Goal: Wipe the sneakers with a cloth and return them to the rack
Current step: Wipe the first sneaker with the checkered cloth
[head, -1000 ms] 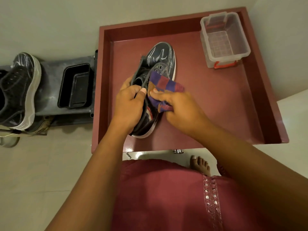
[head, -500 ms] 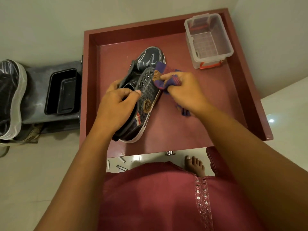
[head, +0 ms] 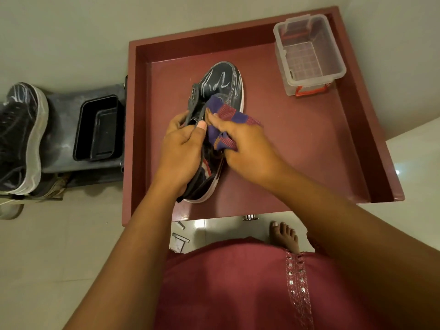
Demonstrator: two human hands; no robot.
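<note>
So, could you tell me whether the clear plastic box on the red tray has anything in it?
Empty. The clear plastic box has no lid on, and its ribbed floor shows bare.

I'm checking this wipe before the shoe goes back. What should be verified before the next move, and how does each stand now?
1. Left hand grips the sneaker at its collar: ok.
2. Right hand holds the striped cloth against the upper: ok.
3. Sneaker rests inside the red tray: ok.
4. Whole upper wiped clean: cannot tell.
5. Other sneaker already on the rack: ok.
6. Clear plastic box stands apart from the wiping: ok.
</note>
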